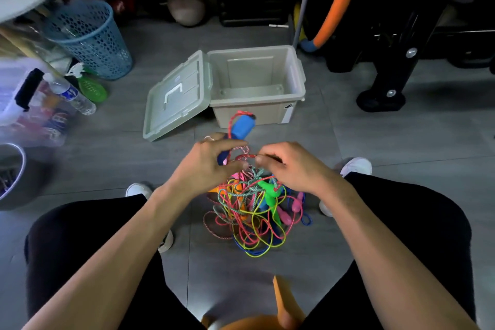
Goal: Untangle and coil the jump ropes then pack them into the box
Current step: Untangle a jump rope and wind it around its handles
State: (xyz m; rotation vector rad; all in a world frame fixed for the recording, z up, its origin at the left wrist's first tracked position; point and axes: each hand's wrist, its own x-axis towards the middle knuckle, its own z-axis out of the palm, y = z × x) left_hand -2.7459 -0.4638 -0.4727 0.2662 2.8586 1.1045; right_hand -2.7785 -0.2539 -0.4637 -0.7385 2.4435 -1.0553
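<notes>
Between a seated person's knees, tangled jump ropes lie on the floor before an open, empty box. Left hand and right hand pinch a red-white cord; easing it out slowly should avoid tightening knots.

box open-topped, lid leaning left, basket beyond

Tangled colourful jump ropes before open box.
</notes>
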